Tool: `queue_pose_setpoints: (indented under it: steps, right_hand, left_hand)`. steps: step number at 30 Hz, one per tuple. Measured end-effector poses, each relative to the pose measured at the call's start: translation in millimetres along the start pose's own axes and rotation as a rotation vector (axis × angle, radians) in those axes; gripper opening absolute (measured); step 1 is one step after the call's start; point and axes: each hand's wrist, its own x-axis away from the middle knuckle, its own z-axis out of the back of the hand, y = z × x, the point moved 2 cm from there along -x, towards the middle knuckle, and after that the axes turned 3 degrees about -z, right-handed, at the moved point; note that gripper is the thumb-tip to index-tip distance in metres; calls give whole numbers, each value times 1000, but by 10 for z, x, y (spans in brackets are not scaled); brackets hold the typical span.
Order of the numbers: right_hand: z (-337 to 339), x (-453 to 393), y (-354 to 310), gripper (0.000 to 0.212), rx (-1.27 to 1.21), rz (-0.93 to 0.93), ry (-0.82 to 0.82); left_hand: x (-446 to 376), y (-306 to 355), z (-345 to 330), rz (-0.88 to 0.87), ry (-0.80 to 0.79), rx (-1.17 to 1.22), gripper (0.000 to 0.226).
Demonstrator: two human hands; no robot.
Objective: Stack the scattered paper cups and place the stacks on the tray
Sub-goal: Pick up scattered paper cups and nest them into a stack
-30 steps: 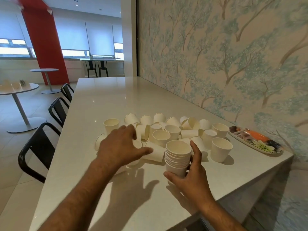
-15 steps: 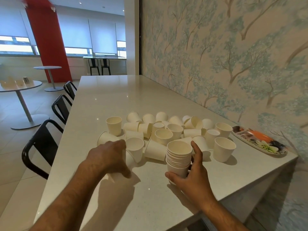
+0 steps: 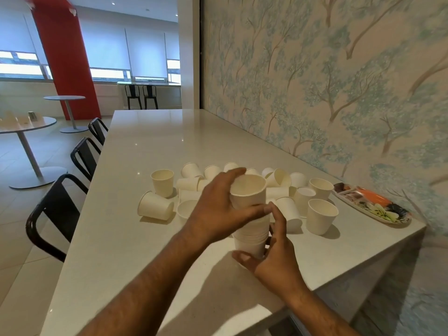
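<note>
Left hand (image 3: 218, 209) brought a cup (image 3: 248, 191) onto the stack (image 3: 252, 236) held by right hand (image 3: 274, 258); most cups loose, tray (image 3: 373, 204) bare of stacks.

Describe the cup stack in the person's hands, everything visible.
The cup stack is a nested column of plain white paper cups, mouths up, standing near the counter's front edge. The right hand grips its base; the left hand holds the top cup, not fully seated. Rolled rims show as bands in between.

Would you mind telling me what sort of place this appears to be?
Probably an office canteen or break room: a long white counter with black chairs, round pedestal tables, and high stools by the windows.
</note>
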Motion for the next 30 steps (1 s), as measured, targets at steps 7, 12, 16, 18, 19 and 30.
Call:
queue_pose_setpoints:
  steps: [7, 12, 16, 18, 19, 30]
  right_hand:
    - [8, -42, -47, 117, 26, 37, 28]
    - [48, -24, 52, 121, 12, -20, 35]
    - [104, -18, 126, 124, 27, -58, 50]
    - [120, -20, 136, 124, 20, -77, 50]
    - [124, -21, 140, 123, 18, -85, 50]
    - [96, -30, 130, 123, 23, -98, 37]
  left_hand:
    - [63, -104, -247, 14, -337, -244, 104]
    - [51, -176, -85, 3, -215, -129, 83]
    - [-42, -429, 159, 66, 41, -512, 47]
    - [-34, -589, 205, 207, -98, -714, 37]
    - [-12, -655, 207, 280, -185, -748, 37]
    - [60, -564, 261, 265, -104, -860, 17]
